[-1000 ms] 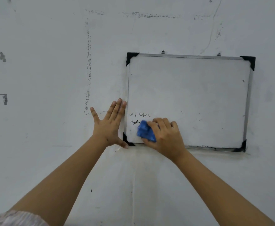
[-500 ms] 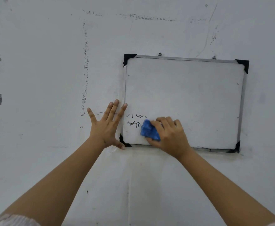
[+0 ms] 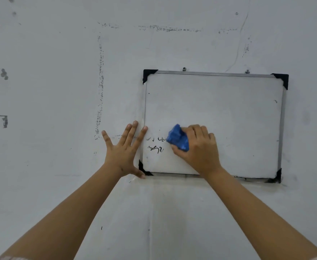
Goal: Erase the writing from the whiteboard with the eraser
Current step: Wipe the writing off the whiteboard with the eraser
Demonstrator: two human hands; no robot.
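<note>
Writing in black marker (image 3: pixel 154 144) remains at the lower left of the small metal-framed whiteboard with black corner caps (image 3: pixel 229 113), just left of the blue eraser (image 3: pixel 178 137). My right hand (image 3: pixel 199 147) grips this eraser and presses it on the board. My left hand (image 3: pixel 123 151) lies flat with fingers spread on the grey wall (image 3: pixel 60 91), touching the board's left edge.

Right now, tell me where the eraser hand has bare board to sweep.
Free: the whole board above and right of the right hand, up to the frame. Crowded: the lower-left corner, where the writing sits between the eraser and the left hand spread at the frame edge.
</note>
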